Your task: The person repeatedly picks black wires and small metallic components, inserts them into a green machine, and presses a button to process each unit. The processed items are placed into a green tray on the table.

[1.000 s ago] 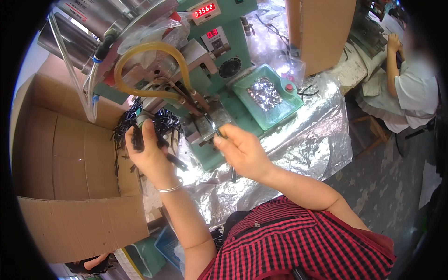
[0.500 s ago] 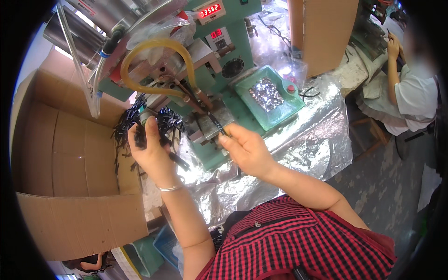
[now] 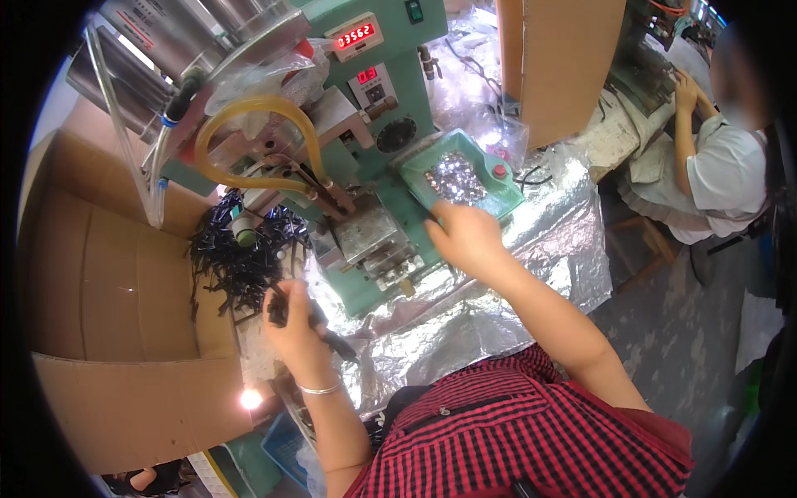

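Observation:
My left hand (image 3: 292,330), a metal bangle at its wrist, is closed around a bundle of short black strips (image 3: 339,345) in front of the press. Further right, my right hand (image 3: 466,237) has its fingers pinched together at the near left edge of a green tray (image 3: 503,199). A dark bit shows at its fingertips, too small to make out. Small shiny metal pieces (image 3: 457,178) lie heaped in the tray. Between my hands stands the metal block (image 3: 369,228) of the green press, with no strip seen on it.
A tangled pile of black strips (image 3: 241,253) lies left of the press. Large cardboard boxes stand at left (image 3: 116,274) and back right (image 3: 569,66). A yellow hose (image 3: 203,149) loops over the press. Crinkled foil (image 3: 556,224) covers the bench. Another person (image 3: 722,158) works at far right.
My right hand has moved right, from the press block to the tray; the black strip it held there no longer shows. My left hand has drawn nearer to me with its bundle.

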